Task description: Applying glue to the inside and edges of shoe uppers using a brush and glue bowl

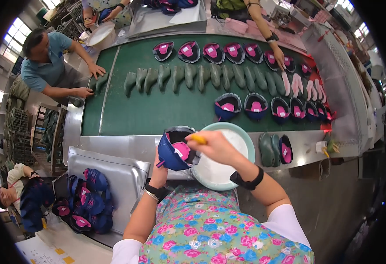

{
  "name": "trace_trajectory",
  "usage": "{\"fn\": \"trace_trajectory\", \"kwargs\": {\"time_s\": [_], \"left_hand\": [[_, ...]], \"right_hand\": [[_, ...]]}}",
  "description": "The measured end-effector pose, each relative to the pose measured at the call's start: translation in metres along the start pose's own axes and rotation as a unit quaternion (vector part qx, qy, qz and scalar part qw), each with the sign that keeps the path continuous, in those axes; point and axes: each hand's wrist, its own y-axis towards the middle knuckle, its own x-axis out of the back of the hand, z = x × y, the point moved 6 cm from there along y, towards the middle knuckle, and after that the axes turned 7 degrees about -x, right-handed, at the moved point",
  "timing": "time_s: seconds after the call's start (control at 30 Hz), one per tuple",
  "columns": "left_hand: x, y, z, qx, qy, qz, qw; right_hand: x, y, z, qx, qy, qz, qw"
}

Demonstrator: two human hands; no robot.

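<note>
My left hand (158, 174) holds up a navy-blue shoe upper (167, 153) with a bright pink inside and a white label, its open side facing up. In my right hand (218, 148) is a brush with a yellow handle (198, 139), held over the edge of the upper. The brush's working end is hidden by the hand and the upper. Below my right forearm stands a pale green basin (251, 154) with white liquid in it, close to the upper.
A green conveyor belt (158, 114) carries dark green shoe lasts (177, 80), pink insoles (297, 84) and more uppers (256, 105). Two lasts (270, 149) stand right of the basin. Uppers are piled on a metal tray (129, 174) at left. Co-workers' hands (97, 70) reach over the belt.
</note>
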Motion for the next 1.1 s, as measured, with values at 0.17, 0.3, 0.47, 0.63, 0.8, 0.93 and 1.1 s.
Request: {"fn": "trace_trajectory", "kwargs": {"time_s": [0.17,0.3,0.47,0.63,0.8,0.93,1.1], "left_hand": [[-0.003,0.042,-0.010,-0.164,0.160,0.062,0.972],[0.063,0.040,0.019,-0.022,0.257,-0.016,0.966],[0.186,-0.048,-0.008,-0.036,0.446,-0.219,0.867],[0.272,-0.168,-0.066,0.023,0.595,-0.337,0.729],[0.317,-0.231,-0.123,-0.030,0.674,-0.364,0.642],[0.355,-0.277,-0.157,-0.015,0.730,-0.393,0.559],[0.416,-0.290,-0.215,-0.043,0.716,-0.457,0.526]], "right_hand": [[-0.026,0.048,-0.031,-0.014,-0.085,0.097,0.992],[-0.032,0.103,-0.084,-0.008,-0.222,0.115,0.968],[-0.016,0.170,-0.172,-0.067,-0.390,0.047,0.917],[-0.022,0.183,-0.193,-0.110,-0.489,0.038,0.865],[-0.101,0.181,-0.103,-0.007,-0.426,0.046,0.903],[-0.187,0.165,-0.023,0.105,-0.363,0.080,0.922],[-0.274,0.141,0.039,0.135,-0.332,0.105,0.928]]}}
